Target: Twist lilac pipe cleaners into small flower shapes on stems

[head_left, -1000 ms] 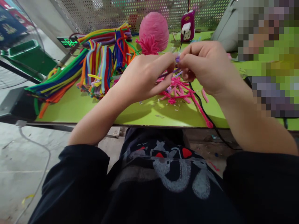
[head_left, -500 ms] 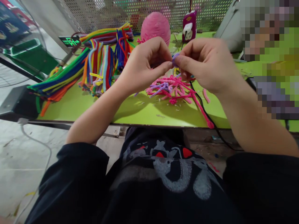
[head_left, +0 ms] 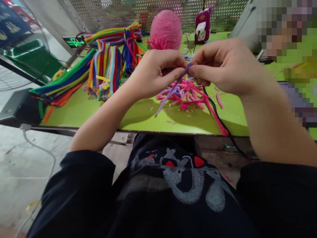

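Observation:
A purple pipe cleaner [head_left: 167,99] is pinched between my two hands above the table, bent into a small loop or knot at the fingertips, with a straight tail slanting down to the left. My left hand [head_left: 162,67] grips it between thumb and forefinger. On the other side, my right hand [head_left: 220,67] pinches the looped part, its other fingers curled under. Below the hands lies a pile of pink pipe cleaner pieces [head_left: 192,94], mixed with some purple ones. The fingers partly hide the loop.
Bundles of colourful pipe cleaners [head_left: 106,67] lie on the left of the green table [head_left: 141,115]. A pink ball [head_left: 166,28] stands at the back, beside a purple power socket [head_left: 203,26]. A black cable [head_left: 216,115] runs over the front edge. A green bin [head_left: 32,59] stands far left.
The purple pipe cleaner's long tail now shows, hanging down to the left. Both hands have shifted slightly right and stay close together, still pinching it.

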{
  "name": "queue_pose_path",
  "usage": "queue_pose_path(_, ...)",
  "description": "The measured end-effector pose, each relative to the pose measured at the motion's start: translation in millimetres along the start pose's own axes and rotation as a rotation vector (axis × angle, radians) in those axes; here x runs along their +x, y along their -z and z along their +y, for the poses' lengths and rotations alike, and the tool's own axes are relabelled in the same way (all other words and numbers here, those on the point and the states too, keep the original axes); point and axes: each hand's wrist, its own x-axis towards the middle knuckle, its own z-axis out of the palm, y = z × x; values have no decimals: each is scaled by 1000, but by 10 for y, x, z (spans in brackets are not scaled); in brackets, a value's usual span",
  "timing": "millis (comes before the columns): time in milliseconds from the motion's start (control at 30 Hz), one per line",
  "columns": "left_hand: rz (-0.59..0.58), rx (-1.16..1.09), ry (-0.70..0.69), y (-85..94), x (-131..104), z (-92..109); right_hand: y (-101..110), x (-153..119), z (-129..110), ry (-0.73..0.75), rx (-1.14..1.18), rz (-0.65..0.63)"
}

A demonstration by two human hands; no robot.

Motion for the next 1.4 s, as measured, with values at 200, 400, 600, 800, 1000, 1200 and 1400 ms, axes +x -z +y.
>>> queue_pose_path(200,-76,-267,110,27,5,77,74,-12,-46,-15,-56,-59)
queue_pose_path(400,-86,-280,247,18,14,108,55,-33,-101,-52,-148,-86)
queue_pose_path(600,84,-295,148,-66,23,44,36,-7,-60,39,152,48)
queue_pose_path(800,200,-314,133,-115,33,97,-18,-21,-57,125,195,92)
queue_pose_path(1000,203,-403,118,-153,22,90,-83,0,-31,134,266,136)
queue_pose_path(1200,193,-368,65,-110,7,120,-87,112,118,130,436,169)
queue_pose_path(1400,138,-333,60,-65,8,97,-116,187,196,97,506,187)
